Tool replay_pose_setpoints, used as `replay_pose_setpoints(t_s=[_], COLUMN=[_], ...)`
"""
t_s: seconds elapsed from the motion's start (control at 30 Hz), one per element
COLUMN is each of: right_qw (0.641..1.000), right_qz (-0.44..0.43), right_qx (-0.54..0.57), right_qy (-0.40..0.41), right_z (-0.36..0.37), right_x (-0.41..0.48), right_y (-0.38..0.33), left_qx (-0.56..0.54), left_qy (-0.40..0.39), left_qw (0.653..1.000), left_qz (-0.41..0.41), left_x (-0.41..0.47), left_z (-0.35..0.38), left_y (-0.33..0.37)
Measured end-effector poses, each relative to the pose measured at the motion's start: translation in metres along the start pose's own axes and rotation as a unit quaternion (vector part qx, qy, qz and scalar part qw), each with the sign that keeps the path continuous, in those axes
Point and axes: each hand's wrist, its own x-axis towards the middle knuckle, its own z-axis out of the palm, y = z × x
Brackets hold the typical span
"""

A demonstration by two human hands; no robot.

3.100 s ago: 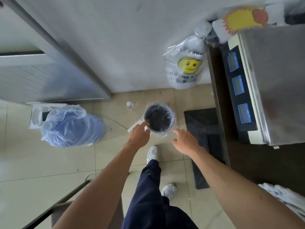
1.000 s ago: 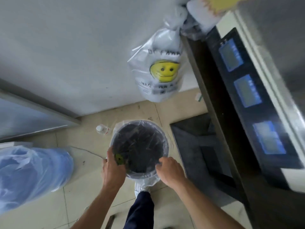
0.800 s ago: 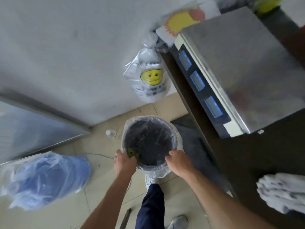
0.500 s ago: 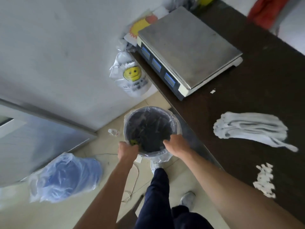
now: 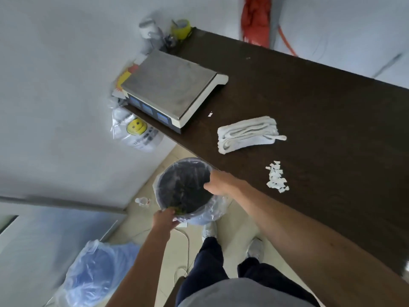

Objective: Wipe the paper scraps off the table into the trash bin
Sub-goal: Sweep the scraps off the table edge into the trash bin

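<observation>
Dark counter (image 5: 321, 107) carries our paper scraps (image 5: 277, 177), piled near its front edge beside a folded white cloth (image 5: 247, 134). We grip the lined trash bin (image 5: 183, 189) by its rim, left hand (image 5: 164, 218) and right hand (image 5: 218, 181) both clamped, holding it just below that edge, probably to catch the scraps; open counter surrounds the pile.

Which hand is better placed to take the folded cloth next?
Right, probably. The right hand grips the trash bin rim on the table side, nearer the cloth; the left hand is farther.

Both hands (image 5: 164, 219) gripping lined trash bin (image 5: 184, 189), paper scraps (image 5: 277, 177) on table (image 5: 332, 120)
</observation>
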Motion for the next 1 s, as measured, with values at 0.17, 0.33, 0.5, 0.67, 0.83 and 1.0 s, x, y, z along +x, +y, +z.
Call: replay_pose_setpoints(t_s=[0.17, 0.33, 0.5, 0.67, 0.83, 1.0], right_qw=[0.990, 0.944, 0.933, 0.928, 0.928, 0.930], right_qz=[-0.077, -0.090, -0.067, -0.036, -0.035, -0.014], right_qx=[0.024, -0.016, -0.162, -0.248, -0.265, -0.279], right_qy=[0.117, 0.317, 0.314, 0.275, 0.259, 0.238], right_z=[-0.045, -0.087, -0.112, -0.122, -0.119, -0.112], right_x=[-0.012, -0.021, -0.017, -0.012, -0.001, 0.012], right_y=[0.024, 0.056, 0.100, 0.122, 0.108, 0.101], left_qx=[-0.017, 0.051, 0.096, 0.102, 0.139, 0.242], left_qy=[0.005, -0.036, -0.070, -0.080, -0.114, -0.106], left_qw=[1.000, 0.998, 0.993, 0.991, 0.982, 0.959], left_qz=[0.003, 0.015, 0.023, 0.039, 0.055, 0.103], left_x=[-0.004, -0.021, -0.024, -0.014, -0.014, -0.001], left_z=[0.011, 0.026, 0.040, 0.050, 0.059, 0.062], left_y=[-0.014, -0.005, -0.001, -0.002, 0.004, 0.010])
